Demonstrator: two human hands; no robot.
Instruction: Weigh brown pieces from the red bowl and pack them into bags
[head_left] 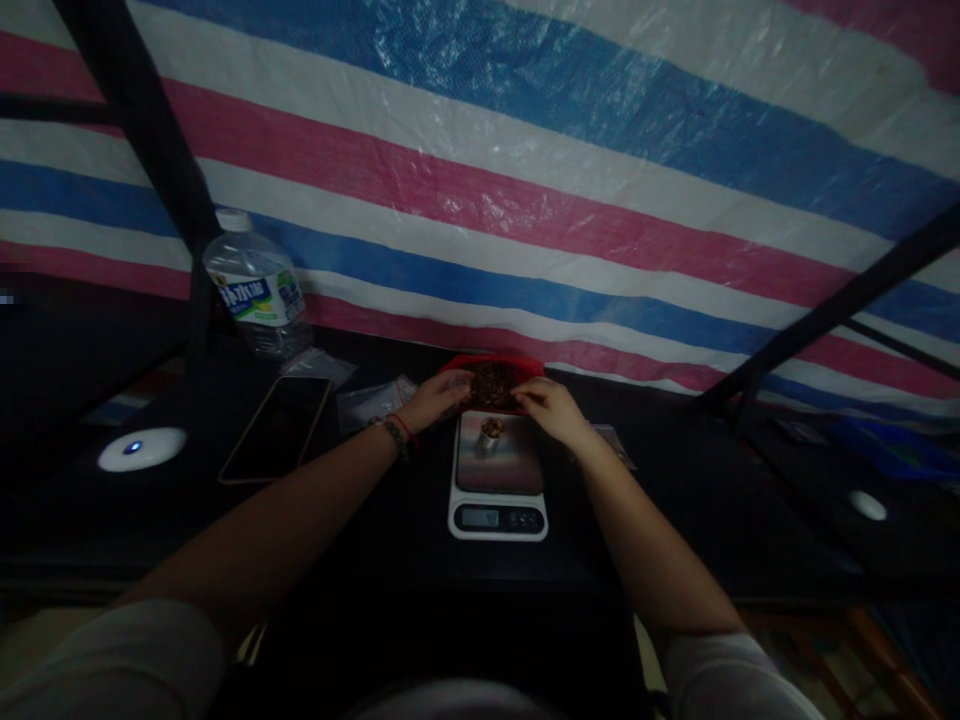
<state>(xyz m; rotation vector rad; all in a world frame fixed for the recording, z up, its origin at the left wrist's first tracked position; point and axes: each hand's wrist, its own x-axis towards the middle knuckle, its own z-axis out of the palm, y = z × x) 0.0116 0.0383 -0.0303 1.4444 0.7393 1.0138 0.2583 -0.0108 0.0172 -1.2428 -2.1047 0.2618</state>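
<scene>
A red bag or tray (531, 366) at the back of the black table holds many small dark brown pieces (491, 383). My left hand (437, 398) is at its left side, fingers bent together over the edge of the pieces. On the opposite side my right hand (553, 405) has thumb and fingertips pinched at the pieces; whatever is between the fingertips of either hand is too small to tell. Just in front stands a white digital scale (499, 480) with its display lit. A small metallic cup (489, 440) with brownish contents sits on the scale's plate.
Left of my arm lie a phone (277, 430), a white mouse-shaped device (142, 449) and clear plastic bags (371, 402). A large clear bottle (259, 290) stands behind them. Another white device (868, 504) lies far right. A striped plastic sheet (525, 190) hangs behind the table.
</scene>
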